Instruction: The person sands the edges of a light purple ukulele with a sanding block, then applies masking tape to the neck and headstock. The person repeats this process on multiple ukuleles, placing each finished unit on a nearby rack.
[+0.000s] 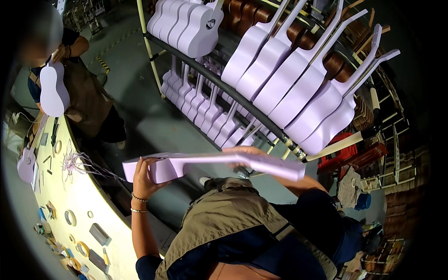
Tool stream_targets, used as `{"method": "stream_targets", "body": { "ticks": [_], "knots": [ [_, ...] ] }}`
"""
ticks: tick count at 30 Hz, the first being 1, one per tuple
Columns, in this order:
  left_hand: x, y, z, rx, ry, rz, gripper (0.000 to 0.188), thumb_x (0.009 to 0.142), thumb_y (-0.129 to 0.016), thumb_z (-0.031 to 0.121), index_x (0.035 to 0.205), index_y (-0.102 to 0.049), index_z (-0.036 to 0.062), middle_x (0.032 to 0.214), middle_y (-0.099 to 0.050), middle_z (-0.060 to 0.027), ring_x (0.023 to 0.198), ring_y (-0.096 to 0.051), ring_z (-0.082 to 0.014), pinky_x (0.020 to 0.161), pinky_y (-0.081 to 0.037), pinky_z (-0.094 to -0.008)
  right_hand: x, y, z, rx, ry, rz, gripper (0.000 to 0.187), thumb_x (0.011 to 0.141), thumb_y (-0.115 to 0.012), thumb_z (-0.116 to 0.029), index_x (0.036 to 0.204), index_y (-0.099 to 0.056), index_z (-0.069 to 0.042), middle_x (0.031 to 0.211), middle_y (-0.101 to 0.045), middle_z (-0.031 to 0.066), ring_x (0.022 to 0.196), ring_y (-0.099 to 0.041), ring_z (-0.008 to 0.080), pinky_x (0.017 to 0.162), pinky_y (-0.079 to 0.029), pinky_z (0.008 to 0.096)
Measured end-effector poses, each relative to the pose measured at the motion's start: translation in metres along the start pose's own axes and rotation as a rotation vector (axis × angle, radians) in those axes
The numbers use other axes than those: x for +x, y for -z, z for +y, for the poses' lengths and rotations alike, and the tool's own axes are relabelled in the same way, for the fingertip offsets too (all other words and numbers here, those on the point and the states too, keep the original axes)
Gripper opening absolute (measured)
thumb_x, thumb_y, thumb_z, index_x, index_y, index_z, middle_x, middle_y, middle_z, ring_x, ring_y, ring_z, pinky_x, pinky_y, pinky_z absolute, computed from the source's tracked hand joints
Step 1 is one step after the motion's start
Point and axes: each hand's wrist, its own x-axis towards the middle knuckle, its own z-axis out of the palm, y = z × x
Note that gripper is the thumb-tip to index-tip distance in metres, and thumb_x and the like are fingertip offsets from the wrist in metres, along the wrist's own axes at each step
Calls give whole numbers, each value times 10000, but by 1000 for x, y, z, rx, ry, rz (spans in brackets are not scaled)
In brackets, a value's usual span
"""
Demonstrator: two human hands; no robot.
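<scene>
Holding lilac guitar (169, 171) aloft between table (116, 220) and rack (224, 89): our left hand (145, 178) clasps body; right hand (245, 150) behind neck, grip we can't make out. Done, we judge: racked instruments (296, 95). Outstanding: ours, plus co-worker's guitar (54, 91).

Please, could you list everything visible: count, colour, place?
Held guitar: one, lilac, centre
Rack: one, black and cream, ahead
Racked guitars: many, lilac, on rack
Instrument bodies: several, brown, behind them
Table: one, cream, left
Tape rolls: several, yellowish, on table
Strands: one tangle, lilac, on table
Colleague: one, dark-sleeved, upper left
Other guitars: two, lilac, left side
Container: one, blue, right
Apron: one, olive, lower centre
Left hand: one, bare, gripping held guitar
Right hand: one, bare, behind guitar's neck
</scene>
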Motion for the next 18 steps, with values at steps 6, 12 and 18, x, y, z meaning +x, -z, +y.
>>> {"method": "stream_targets", "body": {
  "ticks": [6, 12, 18],
  "knots": [
    [-41, -45, -7, -354, 309, 44, 743, 446, -891, 206, 1070, -528, 30, 1000, -589, -98, 935, -573, -263, 815, -460, -357, 33, -72, 23, -303, 280, 289, 969, 688, -805, -273, 1425, -206, -83, 1486, -189, 97, 1374, -179, 243, 1099, -192, 420],
    [-84, -102, -10, -329, 256, -135, 779, 450, -898, 157, 1108, -503, 29, 1069, -574, -98, 977, -565, -234, 853, -455, -340, 19, -98, 15, -184, 56, 490, 274, 844, -657, -143, 1051, -543, -3, 1144, -583, 152, 1148, -511, 225, 983, -390, 327],
    [-120, -172, -4, -172, 316, -113, 762, 486, -874, 208, 1118, -480, 45, 1094, -559, -142, 1046, -516, -351, 894, -423, -407, 4, -97, 51, -433, -98, 814, 271, 798, -718, -231, 935, -607, -25, 1001, -650, 123, 932, -616, 165, 832, -477, 284]
  ]
}}
